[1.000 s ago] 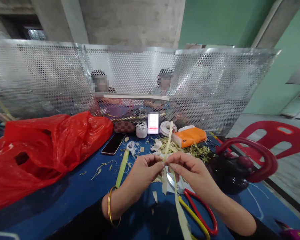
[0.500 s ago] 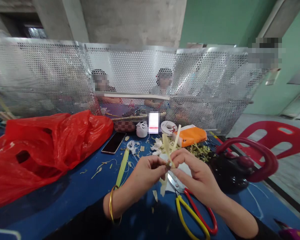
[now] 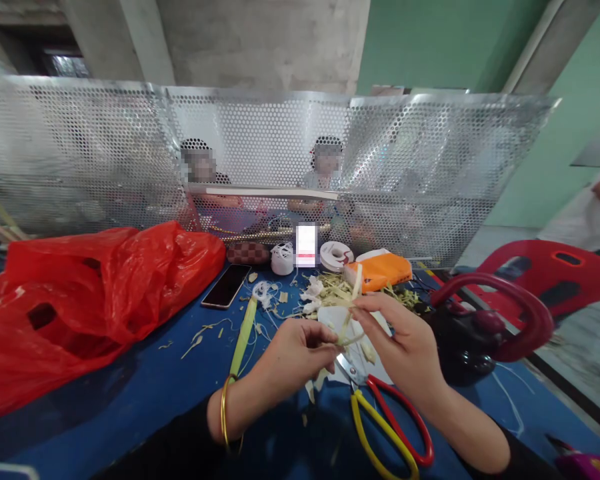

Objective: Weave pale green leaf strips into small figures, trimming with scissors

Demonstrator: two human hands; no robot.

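My left hand (image 3: 295, 357) and my right hand (image 3: 405, 340) meet over the blue table (image 3: 145, 400), both pinching a pale yellow leaf strip (image 3: 351, 313) that is bent between them. One end of the strip sticks up past my right fingers. A gold bangle (image 3: 223, 413) circles my left wrist. Scissors (image 3: 387, 423) with one red and one yellow handle lie on the table just below my hands. A pile of leaf trimmings (image 3: 337, 290) lies just beyond my fingers.
A red plastic bag (image 3: 90, 293) fills the left side. A phone (image 3: 227, 286), tape rolls (image 3: 335, 255), an orange box (image 3: 380, 270) and a dark bag with a red handle (image 3: 475, 333) lie around. A perforated metal screen (image 3: 105, 153) stands behind, with two people seated beyond it. A red chair (image 3: 570, 267) and another person are at the right.
The long strip that hung down past my hands has been folded and gathered into a short bend. My hands dropped slightly. A person came into view at the far right.
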